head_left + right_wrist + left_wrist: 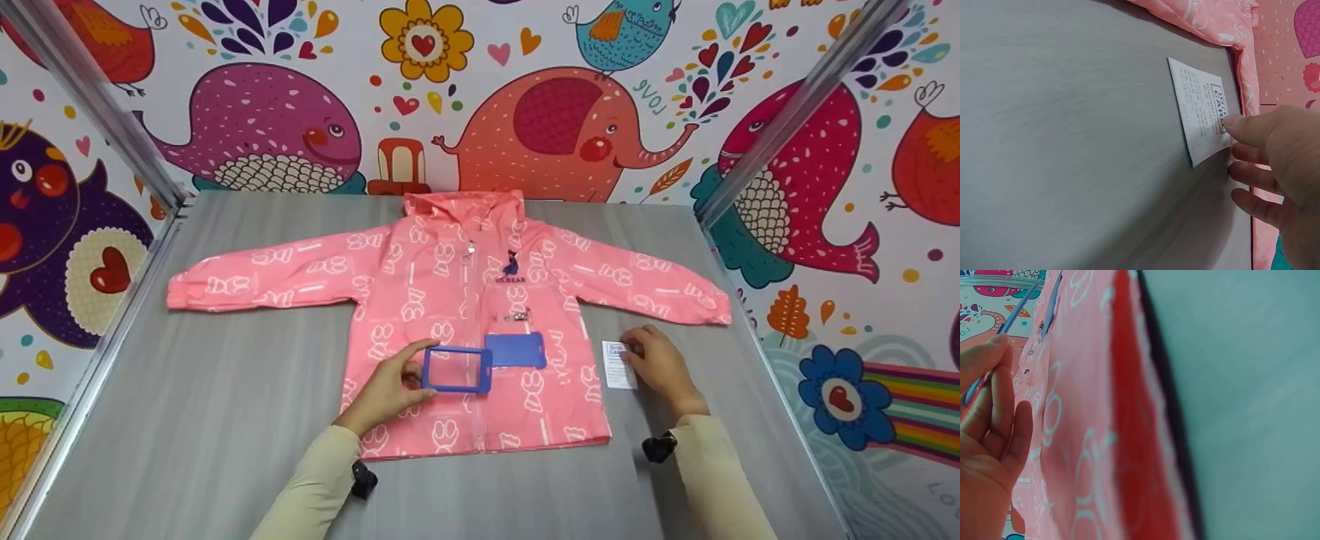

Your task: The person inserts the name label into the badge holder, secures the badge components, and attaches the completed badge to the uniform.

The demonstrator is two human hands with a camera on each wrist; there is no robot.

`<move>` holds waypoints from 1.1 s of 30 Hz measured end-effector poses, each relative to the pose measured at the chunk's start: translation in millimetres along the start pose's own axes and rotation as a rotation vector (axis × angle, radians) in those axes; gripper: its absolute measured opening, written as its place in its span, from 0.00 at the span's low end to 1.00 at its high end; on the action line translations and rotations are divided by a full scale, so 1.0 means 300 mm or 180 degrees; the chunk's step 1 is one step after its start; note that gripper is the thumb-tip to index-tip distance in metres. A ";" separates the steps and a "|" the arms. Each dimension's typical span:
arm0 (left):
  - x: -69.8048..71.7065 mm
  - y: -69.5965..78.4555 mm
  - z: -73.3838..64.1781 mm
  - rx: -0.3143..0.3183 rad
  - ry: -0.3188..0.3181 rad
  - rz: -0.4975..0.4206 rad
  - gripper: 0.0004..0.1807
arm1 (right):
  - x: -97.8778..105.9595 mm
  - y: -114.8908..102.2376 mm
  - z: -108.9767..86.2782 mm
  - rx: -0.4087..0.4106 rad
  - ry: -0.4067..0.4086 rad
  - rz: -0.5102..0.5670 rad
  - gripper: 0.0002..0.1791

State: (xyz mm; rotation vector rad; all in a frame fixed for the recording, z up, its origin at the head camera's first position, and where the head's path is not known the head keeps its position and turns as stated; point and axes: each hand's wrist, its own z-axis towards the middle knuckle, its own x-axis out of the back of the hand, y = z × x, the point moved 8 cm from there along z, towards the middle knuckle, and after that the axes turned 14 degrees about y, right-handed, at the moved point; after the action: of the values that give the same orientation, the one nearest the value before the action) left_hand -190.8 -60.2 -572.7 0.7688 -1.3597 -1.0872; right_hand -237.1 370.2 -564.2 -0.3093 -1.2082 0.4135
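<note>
My left hand (pixel 394 382) pinches a blue rectangular frame (pixel 487 371), like the front of a badge holder, by its left side above a pink jacket (pixel 420 300). A flat blue badge-holder piece (pixel 516 350) lies on the jacket just right of the frame. Above that piece is a small metal clip (pixel 516 316). Right of the jacket's hem, my right hand (pixel 660 367) holds a white printed card (pixel 619 367) by its edge. In the right wrist view the thumb (pixel 1238 125) lies over the card's printed face; the fingers beneath are partly hidden.
The jacket lies spread on a grey table (pixel 225 420), hood toward the back and both sleeves stretched out sideways. Patterned walls (pixel 420 105) with cartoon animals stand behind and on both sides. Metal posts (pixel 795 127) rise at the back corners.
</note>
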 end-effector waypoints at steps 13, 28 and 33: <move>0.000 -0.007 -0.004 0.0048 -0.0013 0.0006 0.44 | -0.014 -0.003 0.000 -0.0032 -0.0120 -0.0038 0.07; 0.010 -0.001 -0.003 0.0101 0.0017 0.0017 0.44 | 0.028 0.033 0.010 -0.0462 -0.0003 0.0371 0.10; 0.013 0.003 -0.002 0.0105 0.0039 0.0031 0.45 | 0.040 0.040 0.015 -0.0454 -0.0003 0.0412 0.08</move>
State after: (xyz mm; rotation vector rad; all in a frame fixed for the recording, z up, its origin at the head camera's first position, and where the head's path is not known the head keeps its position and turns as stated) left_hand -190.4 -63.6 -570.4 0.7911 -1.3726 -1.0532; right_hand -239.6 386.3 -558.0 -0.5121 -1.2248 0.4402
